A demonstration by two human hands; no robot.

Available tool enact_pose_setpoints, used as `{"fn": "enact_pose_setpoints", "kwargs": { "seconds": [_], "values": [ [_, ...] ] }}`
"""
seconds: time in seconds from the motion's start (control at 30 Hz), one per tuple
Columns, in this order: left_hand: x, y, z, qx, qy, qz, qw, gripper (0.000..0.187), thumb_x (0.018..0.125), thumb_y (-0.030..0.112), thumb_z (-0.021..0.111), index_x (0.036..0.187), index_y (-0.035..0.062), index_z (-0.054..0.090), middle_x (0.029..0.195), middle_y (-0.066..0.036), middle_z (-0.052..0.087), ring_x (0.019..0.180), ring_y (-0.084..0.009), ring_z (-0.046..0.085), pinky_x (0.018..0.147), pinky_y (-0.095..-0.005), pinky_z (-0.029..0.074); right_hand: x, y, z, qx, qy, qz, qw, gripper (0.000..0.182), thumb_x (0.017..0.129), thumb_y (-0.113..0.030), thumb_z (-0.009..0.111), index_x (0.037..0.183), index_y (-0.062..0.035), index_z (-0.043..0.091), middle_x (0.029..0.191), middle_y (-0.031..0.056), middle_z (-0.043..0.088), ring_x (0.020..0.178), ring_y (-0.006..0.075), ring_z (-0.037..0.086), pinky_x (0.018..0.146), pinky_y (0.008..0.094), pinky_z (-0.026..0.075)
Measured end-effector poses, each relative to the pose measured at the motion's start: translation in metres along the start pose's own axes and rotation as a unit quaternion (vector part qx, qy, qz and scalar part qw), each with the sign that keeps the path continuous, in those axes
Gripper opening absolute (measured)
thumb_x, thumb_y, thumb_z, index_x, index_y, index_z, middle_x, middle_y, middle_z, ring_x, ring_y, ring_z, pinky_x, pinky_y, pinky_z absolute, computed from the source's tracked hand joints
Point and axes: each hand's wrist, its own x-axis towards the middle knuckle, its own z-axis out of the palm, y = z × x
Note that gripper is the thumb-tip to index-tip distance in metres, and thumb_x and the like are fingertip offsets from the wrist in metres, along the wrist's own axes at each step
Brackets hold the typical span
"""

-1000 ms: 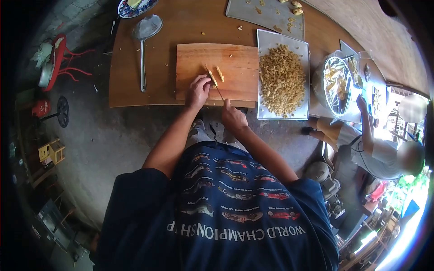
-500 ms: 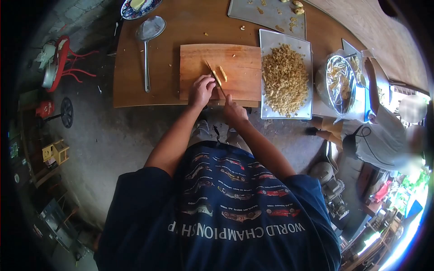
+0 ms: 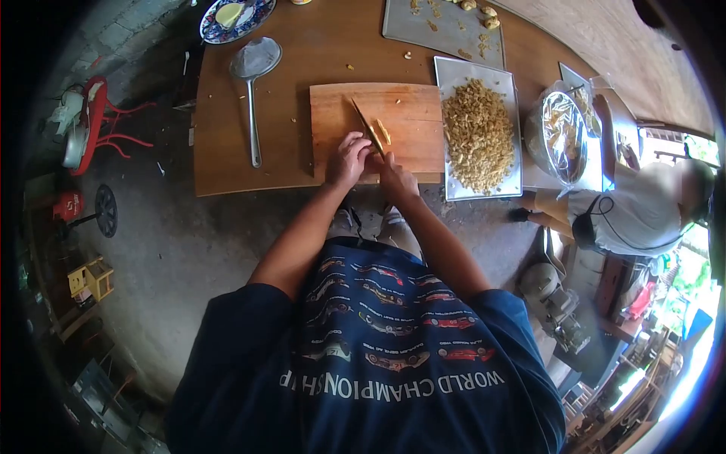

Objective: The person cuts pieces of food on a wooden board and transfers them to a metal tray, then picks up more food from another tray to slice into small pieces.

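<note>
A wooden cutting board (image 3: pixel 333 113) lies along the table's near edge. My right hand (image 3: pixel 398 181) is closed around the handle of a knife (image 3: pixel 361 115), whose blade points away and to the left over the board. Beside the blade, my left hand (image 3: pixel 348 160) has its fingers curled together; whatever they pinch is hidden. A thin yellowish strip of food (image 3: pixel 384 132) rests on the board just right of the blade. Right of the board, a metal tray (image 3: pixel 516 125) holds a heap of small chopped yellow-brown pieces (image 3: pixel 479 136).
A long-handled strainer (image 3: pixel 255 57) lies left of the board, below a patterned plate (image 3: pixel 265 10). At the back, another tray (image 3: pixel 408 30) carries several food pieces. A plastic-covered bowl (image 3: pixel 537 132) stands at right, near another person (image 3: pixel 639 208).
My left fingers have moved closer to the knife and my right hand. The other person has leaned nearer the table. The whole view has shifted slightly.
</note>
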Motion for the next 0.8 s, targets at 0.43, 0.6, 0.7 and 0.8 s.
{"fn": "enact_pose_setpoints", "kwargs": {
  "seconds": [0.43, 0.6, 0.7, 0.8],
  "values": [
    [0.004, 0.007, -0.008, -0.045, 0.008, -0.009, 0.999, 0.02, 0.091, 0.005, 0.078, 0.11, 0.0073, 0.073, 0.113, -0.011, 0.074, 0.1, -0.0365, 0.075, 0.084, -0.0448, 0.061, -0.017, 0.038, -0.009, 0.086, 0.162, 0.039, 0.982, 0.035, 0.104, -0.021, 0.054, 0.136, -0.0095, 0.045, 0.109, 0.0339, 0.074, 0.091, 0.0576, 0.072, 0.079, 0.0686, 0.057],
    [0.006, 0.012, -0.01, -0.031, 0.009, -0.008, 0.999, 0.018, 0.091, 0.006, 0.078, 0.108, 0.0075, 0.073, 0.114, -0.011, 0.074, 0.102, -0.0366, 0.074, 0.083, -0.046, 0.061, 0.014, 0.084, -0.034, 0.068, 0.193, -0.021, 0.979, 0.061, 0.092, -0.008, 0.064, 0.151, -0.0069, 0.05, 0.144, 0.0288, 0.058, 0.119, 0.0507, 0.065, 0.102, 0.0566, 0.055],
    [0.007, 0.016, -0.01, -0.025, 0.002, -0.022, 0.999, 0.016, 0.091, 0.007, 0.078, 0.106, 0.0081, 0.072, 0.113, -0.011, 0.073, 0.102, -0.0371, 0.073, 0.083, -0.0473, 0.06, -0.001, 0.098, -0.047, 0.062, 0.323, -0.063, 0.942, 0.056, 0.098, -0.013, 0.07, 0.151, -0.0064, 0.056, 0.142, 0.0234, 0.064, 0.123, 0.0458, 0.065, 0.107, 0.0517, 0.054],
    [0.01, 0.013, -0.008, -0.033, -0.016, -0.034, 0.999, 0.017, 0.09, 0.006, 0.078, 0.105, 0.0076, 0.071, 0.111, -0.011, 0.073, 0.1, -0.0371, 0.073, 0.083, -0.0472, 0.061, -0.085, 0.134, -0.04, 0.301, 0.31, 0.113, 0.895, 0.038, 0.105, -0.014, 0.067, 0.141, -0.0032, 0.065, 0.128, 0.0182, 0.074, 0.119, 0.0279, 0.071, 0.104, 0.0393, 0.054]
  ]
}}
